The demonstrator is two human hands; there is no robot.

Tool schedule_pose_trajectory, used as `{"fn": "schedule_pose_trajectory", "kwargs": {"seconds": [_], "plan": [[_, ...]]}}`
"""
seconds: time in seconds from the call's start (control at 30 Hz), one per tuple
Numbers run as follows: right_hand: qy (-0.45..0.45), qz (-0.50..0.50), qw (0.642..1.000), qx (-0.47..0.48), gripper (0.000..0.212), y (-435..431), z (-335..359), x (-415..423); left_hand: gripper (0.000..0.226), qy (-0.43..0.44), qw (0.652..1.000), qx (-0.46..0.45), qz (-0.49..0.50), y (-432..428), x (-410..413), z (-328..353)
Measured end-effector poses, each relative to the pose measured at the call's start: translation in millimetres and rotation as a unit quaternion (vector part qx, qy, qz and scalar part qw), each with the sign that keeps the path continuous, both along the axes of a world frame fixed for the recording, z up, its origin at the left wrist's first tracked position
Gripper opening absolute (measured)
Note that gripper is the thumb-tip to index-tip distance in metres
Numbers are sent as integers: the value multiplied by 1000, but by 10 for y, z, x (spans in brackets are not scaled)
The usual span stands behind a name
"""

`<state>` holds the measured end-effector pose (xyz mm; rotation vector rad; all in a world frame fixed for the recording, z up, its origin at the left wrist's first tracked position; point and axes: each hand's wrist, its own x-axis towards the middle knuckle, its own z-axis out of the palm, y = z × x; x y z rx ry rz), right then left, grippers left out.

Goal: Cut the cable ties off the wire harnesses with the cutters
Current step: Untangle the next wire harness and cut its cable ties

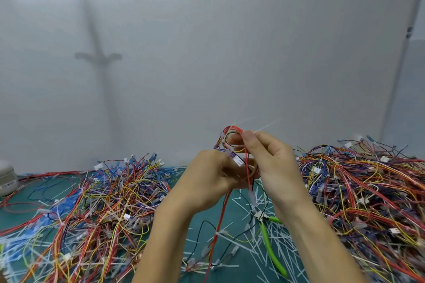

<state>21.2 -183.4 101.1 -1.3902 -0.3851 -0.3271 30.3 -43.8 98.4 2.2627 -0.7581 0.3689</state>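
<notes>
Both my hands are raised above the table with a small wire harness (232,142) of red, yellow and purple wires between them. My left hand (207,179) grips its lower part near a white connector. My right hand (269,158) pinches the top of the looped wires, where a white cable tie (268,127) sticks out up and to the right. Red and black wires hang from the harness down to the table. The green-handled cutters (270,243) lie on the green mat below my right wrist, held by neither hand.
A large heap of tangled harnesses (92,209) covers the left of the green table (197,225), and another heap (368,190) covers the right. Cut white tie pieces (248,246) litter the mat between them. A white wall stands behind. A pale object (7,179) sits far left.
</notes>
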Motion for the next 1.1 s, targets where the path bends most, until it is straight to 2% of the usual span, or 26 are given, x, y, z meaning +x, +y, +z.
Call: {"fn": "schedule_pose_trajectory", "kwargs": {"seconds": [0.13,0.17,0.23,0.3,0.37,0.43,0.47,0.5,0.57,0.63,0.7,0.77,0.9,1.03,1.1], "plan": [[-27,25,998,53,19,-39,24,-8,13,67,998,2,-3,18,52,-68],[-37,27,997,58,19,-57,28,-8,19,96,995,-22,-4,40,61,-79],[-57,19,997,47,18,-87,38,-6,28,178,972,-152,11,70,78,-68],[-62,26,997,34,17,-112,38,-4,36,265,906,-330,2,75,110,-20],[-64,49,997,1,11,-133,41,-10,55,300,815,-494,-44,89,114,38],[-55,88,991,-89,15,-156,23,-17,55,289,753,-588,-57,126,81,100],[-39,118,981,-146,16,-164,16,-24,54,281,742,-606,-50,149,70,108],[-15,147,968,-203,14,-170,8,-28,53,273,744,-608,-37,169,58,111],[43,179,938,-293,10,-178,-19,-32,54,242,784,-571,3,181,48,104],[68,150,921,-352,8,-183,-52,-15,47,193,835,-513,35,180,39,97],[71,99,918,-378,11,-186,-62,2,36,154,866,-473,43,169,12,93],[72,66,930,-353,24,-197,-35,5,28,132,880,-454,44,160,1,90],[40,-1,974,-222,40,-271,44,10,24,126,898,-421,38,120,3,74],[-9,-34,989,-145,27,-286,93,-2,22,121,917,-381,21,55,20,58],[-45,-87,983,-158,14,-265,67,13,23,110,929,-354,11,27,18,57]]}}
